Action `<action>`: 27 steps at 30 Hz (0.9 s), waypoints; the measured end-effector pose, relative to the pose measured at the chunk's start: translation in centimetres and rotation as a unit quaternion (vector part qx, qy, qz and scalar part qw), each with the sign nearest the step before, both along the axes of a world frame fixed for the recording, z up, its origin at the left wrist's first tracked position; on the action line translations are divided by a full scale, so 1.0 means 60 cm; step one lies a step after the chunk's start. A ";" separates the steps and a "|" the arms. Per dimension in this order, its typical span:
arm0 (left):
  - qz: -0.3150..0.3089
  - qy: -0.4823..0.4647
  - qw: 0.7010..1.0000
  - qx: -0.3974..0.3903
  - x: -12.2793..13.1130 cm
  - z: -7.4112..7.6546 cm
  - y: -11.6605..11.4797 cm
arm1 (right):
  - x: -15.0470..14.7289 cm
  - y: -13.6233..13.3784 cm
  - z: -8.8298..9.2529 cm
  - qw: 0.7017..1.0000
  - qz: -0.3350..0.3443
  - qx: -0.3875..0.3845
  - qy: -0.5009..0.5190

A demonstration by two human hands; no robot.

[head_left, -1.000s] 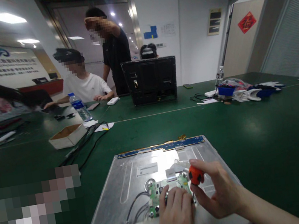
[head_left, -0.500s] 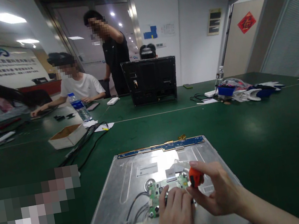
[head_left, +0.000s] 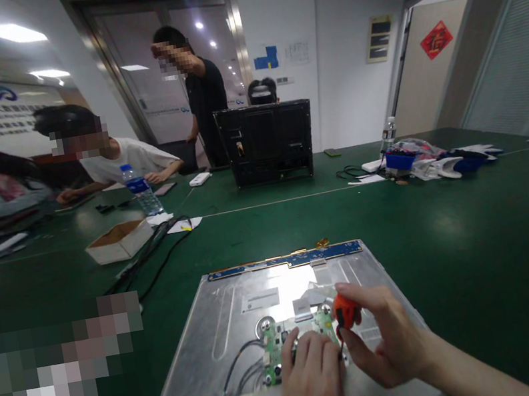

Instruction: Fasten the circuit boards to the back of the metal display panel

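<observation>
Right grip [head_left: 388, 332]: pinching the round orange-and-black handle of a screwdriver [head_left: 347, 311] between thumb and forefinger. Handle uppermost, thin dark shaft running down beside the left fingers; the tip is too small and too hidden to place. Reading: a fingertip pinch on a ball-shaped handle suits small, light turns and leaves the shaft free.

Left grip [head_left: 310, 379]: palm down over the circuit board [head_left: 272, 338], fingers bent and mostly side by side, one set slightly apart. Whether the fingertips pinch anything underneath, cannot tell. Reading: probably laid there to steady the board or to guide the shaft.

The board sits on the back of a metal panel [head_left: 198, 344], which lies flat on the counter [head_left: 480, 243], presumably for firm support from below. Wires [head_left: 242, 348] leave the board's left edge, away from the screwdriver. A blue strip [head_left: 324, 253] runs along the panel's far edge, well apart from both hands.

Position: screwdriver handle within the right grip, just off the board's right edge; board mainly under the left grip, its far and left parts uncovered.
</observation>
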State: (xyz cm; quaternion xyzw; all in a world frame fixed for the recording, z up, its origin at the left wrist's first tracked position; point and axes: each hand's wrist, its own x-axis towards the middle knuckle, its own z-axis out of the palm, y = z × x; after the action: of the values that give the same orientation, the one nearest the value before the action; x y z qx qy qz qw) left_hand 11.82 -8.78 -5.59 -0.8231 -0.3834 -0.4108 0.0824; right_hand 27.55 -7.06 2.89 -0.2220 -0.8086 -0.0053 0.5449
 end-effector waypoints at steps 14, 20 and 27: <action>0.003 -0.005 1.000 0.008 0.000 -0.006 0.001 | 0.002 0.000 -0.009 1.000 -0.031 0.002 -0.003; 0.003 -0.015 1.000 0.022 0.001 -0.010 0.002 | 0.001 0.000 -0.003 1.000 -0.017 -0.005 -0.002; 0.003 -0.003 1.000 0.007 0.000 -0.004 0.002 | 0.001 0.000 0.000 1.000 -0.010 -0.007 -0.001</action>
State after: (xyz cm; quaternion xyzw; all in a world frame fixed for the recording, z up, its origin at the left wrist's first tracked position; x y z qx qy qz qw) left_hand 11.79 -8.69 -5.84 -0.8200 -0.3833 -0.4159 0.0880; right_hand 27.61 -7.09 2.88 -0.2340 -0.8070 -0.0049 0.5422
